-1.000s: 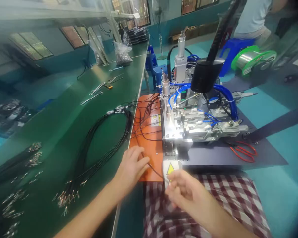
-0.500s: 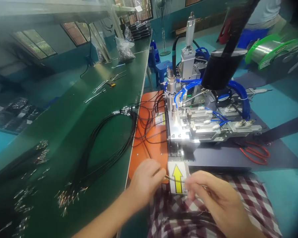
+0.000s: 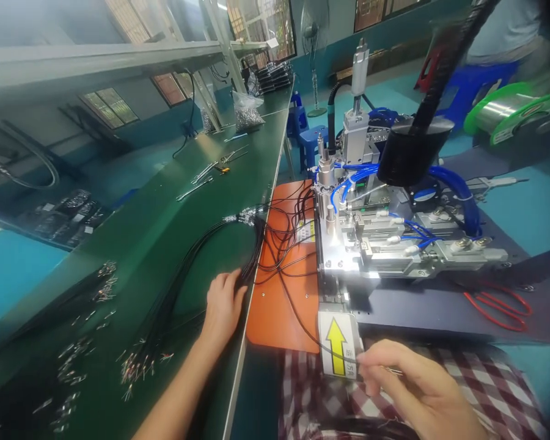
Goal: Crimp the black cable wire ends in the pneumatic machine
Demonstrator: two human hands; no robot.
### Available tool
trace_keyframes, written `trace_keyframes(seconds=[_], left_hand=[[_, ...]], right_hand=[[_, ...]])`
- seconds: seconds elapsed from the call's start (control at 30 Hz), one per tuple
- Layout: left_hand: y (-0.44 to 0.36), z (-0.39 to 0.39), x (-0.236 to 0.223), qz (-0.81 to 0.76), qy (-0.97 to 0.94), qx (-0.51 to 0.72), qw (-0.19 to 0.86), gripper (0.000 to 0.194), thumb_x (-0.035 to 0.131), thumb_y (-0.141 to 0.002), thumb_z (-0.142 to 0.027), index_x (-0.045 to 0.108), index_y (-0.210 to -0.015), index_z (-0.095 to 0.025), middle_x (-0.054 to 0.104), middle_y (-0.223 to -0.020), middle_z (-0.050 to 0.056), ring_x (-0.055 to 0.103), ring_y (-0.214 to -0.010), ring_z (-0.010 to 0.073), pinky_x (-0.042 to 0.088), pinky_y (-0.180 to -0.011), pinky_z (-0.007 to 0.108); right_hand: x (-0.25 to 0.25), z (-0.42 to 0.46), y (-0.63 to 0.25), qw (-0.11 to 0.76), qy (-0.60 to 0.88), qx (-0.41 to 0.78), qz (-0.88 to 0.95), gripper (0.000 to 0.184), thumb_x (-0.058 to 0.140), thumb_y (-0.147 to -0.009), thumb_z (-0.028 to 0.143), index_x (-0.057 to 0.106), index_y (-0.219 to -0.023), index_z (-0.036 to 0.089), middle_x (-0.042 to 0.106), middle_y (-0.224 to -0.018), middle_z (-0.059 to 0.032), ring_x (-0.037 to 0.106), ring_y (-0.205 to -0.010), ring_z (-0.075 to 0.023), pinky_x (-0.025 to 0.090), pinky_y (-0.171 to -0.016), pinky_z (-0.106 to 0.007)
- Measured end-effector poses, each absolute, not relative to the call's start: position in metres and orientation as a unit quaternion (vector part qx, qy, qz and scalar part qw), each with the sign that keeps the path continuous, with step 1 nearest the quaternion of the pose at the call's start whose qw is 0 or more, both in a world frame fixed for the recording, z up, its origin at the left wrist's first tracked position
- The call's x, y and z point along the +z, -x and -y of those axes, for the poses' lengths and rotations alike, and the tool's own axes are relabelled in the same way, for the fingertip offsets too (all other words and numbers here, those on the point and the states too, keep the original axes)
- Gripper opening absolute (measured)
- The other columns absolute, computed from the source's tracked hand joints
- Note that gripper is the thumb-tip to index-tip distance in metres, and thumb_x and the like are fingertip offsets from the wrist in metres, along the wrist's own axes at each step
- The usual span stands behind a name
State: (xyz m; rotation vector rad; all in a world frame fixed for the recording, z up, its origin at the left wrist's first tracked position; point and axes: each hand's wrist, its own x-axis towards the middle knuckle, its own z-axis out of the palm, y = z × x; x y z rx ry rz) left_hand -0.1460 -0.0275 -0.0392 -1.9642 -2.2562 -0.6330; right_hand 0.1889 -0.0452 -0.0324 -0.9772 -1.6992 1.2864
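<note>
My right hand (image 3: 407, 382) pinches the end of a black cable (image 3: 297, 311), with short strands showing at its fingers. From there the cable runs up across the orange board (image 3: 275, 324) toward the machine. On the green table, my left hand (image 3: 224, 305) reaches over the right side of a looped bundle of black cables (image 3: 183, 263). Its thumb and fingers are apart at the bundle; whether a fingertip grips a cable is hidden. Metal terminals (image 3: 245, 217) sit at the bundle's far end, and stripped wire ends (image 3: 135, 366) fan out at the near end.
The metal machine (image 3: 376, 244) with blue hoses stands right of the board, beside a yellow-arrow label (image 3: 336, 345). Red-handled pliers (image 3: 497, 308) lie on its base. More cables (image 3: 50, 305) lie at left. A person (image 3: 508, 36) sits beyond the green spool (image 3: 508, 113).
My left hand has let go of the cable and moved left to the looped bundle. My right hand still pinches the cable end. The view has shifted slightly.
</note>
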Motion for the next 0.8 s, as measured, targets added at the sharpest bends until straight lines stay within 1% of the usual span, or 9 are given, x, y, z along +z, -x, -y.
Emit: trace_keyframes(seconds=[0.17, 0.27, 0.33, 0.4, 0.47, 0.53, 0.6, 0.67, 0.8], left_hand=[[0.159, 0.032, -0.045, 0.718, 0.662, -0.215, 0.008, 0.030, 0.040, -0.091, -0.024, 0.063, -0.109, -0.017, 0.060, -0.097, 0.009, 0.060, -0.092, 0.0222, 0.052, -0.081, 0.036], [0.141, 0.039, -0.028, 0.720, 0.660, -0.215, 0.024, 0.029, 0.046, -0.089, -0.025, 0.062, -0.112, -0.017, 0.060, -0.100, 0.011, 0.059, -0.095, 0.0266, 0.049, -0.083, 0.042], [0.111, 0.045, -0.012, 0.709, 0.666, -0.227, 0.037, 0.031, 0.049, -0.089, -0.025, 0.057, -0.118, -0.018, 0.058, -0.113, 0.013, 0.053, -0.108, 0.0296, 0.043, -0.092, 0.047], [0.071, 0.049, 0.004, 0.614, 0.742, -0.261, -0.056, 0.031, 0.050, -0.090, -0.022, 0.053, -0.120, -0.022, 0.061, -0.113, 0.010, 0.054, -0.109, 0.0258, 0.042, -0.095, 0.043], [0.035, 0.049, 0.014, 0.523, 0.779, -0.240, -0.250, 0.042, 0.056, -0.088, -0.029, 0.046, -0.128, -0.024, 0.064, -0.109, 0.008, 0.059, -0.099, 0.0221, 0.048, -0.085, 0.034], [0.014, 0.045, 0.017, 0.502, 0.744, -0.228, -0.378, 0.033, 0.045, -0.094, -0.025, 0.045, -0.127, -0.022, 0.067, -0.098, 0.005, 0.062, -0.085, 0.0172, 0.050, -0.075, 0.027], [0.009, 0.038, 0.013, 0.517, 0.712, -0.232, -0.416, 0.025, 0.040, -0.096, -0.023, 0.054, -0.117, -0.022, 0.068, -0.095, 0.003, 0.062, -0.083, 0.0152, 0.049, -0.074, 0.025], [0.012, 0.032, 0.006, 0.536, 0.691, -0.243, -0.419, 0.022, 0.041, -0.097, -0.025, 0.060, -0.107, -0.022, 0.067, -0.094, 0.002, 0.061, -0.082, 0.0142, 0.048, -0.072, 0.023], [0.016, 0.030, -0.001, 0.539, 0.689, -0.243, -0.418, 0.024, 0.043, -0.096, -0.025, 0.062, -0.110, -0.024, 0.068, -0.095, 0.001, 0.061, -0.081, 0.0134, 0.048, -0.072, 0.022]], right_hand=[[-0.031, 0.045, -0.213, 0.339, 0.360, 0.534, 0.686, 0.024, 0.052, -0.091, 0.025, 0.064, -0.070, 0.022, 0.064, -0.062, 0.0001, 0.062, -0.058, -0.0132, 0.051, -0.058, -0.021], [-0.026, 0.040, -0.214, 0.297, 0.419, 0.588, 0.625, 0.025, 0.053, -0.091, 0.030, 0.064, -0.070, 0.021, 0.064, -0.063, -0.0006, 0.061, -0.060, -0.0137, 0.050, -0.058, -0.022], [-0.022, 0.034, -0.205, 0.287, 0.449, 0.630, 0.565, 0.023, 0.054, -0.091, 0.032, 0.064, -0.074, 0.021, 0.062, -0.062, 0.0004, 0.059, -0.057, -0.0123, 0.048, -0.055, -0.021], [-0.019, 0.027, -0.190, 0.300, 0.438, 0.664, 0.527, 0.021, 0.055, -0.090, 0.033, 0.063, -0.076, 0.020, 0.061, -0.060, 0.0016, 0.057, -0.055, -0.0107, 0.047, -0.056, -0.021], [-0.017, 0.020, -0.177, 0.328, 0.410, 0.686, 0.504, 0.016, 0.057, -0.089, 0.032, 0.063, -0.080, 0.019, 0.059, -0.059, 0.0028, 0.057, -0.055, -0.0100, 0.047, -0.058, -0.021], [-0.018, 0.013, -0.170, 0.350, 0.399, 0.696, 0.484, 0.013, 0.060, -0.087, 0.031, 0.061, -0.092, 0.020, 0.059, -0.062, 0.0035, 0.057, -0.056, -0.0103, 0.046, -0.055, -0.021], [-0.022, 0.008, -0.172, 0.357, 0.414, 0.688, 0.477, 0.020, 0.062, -0.086, 0.030, 0.057, -0.102, 0.020, 0.062, -0.069, 0.0024, 0.059, -0.058, -0.0108, 0.047, -0.055, -0.021], [-0.025, 0.005, -0.178, 0.357, 0.442, 0.665, 0.485, 0.020, 0.064, -0.085, 0.029, 0.058, -0.100, 0.019, 0.062, -0.072, 0.0012, 0.059, -0.061, -0.0106, 0.048, -0.057, -0.022], [-0.026, 0.002, -0.179, 0.355, 0.459, 0.644, 0.498, 0.019, 0.065, -0.084, 0.031, 0.061, -0.097, 0.018, 0.061, -0.074, 0.0007, 0.058, -0.062, -0.0107, 0.048, -0.057, -0.022]])
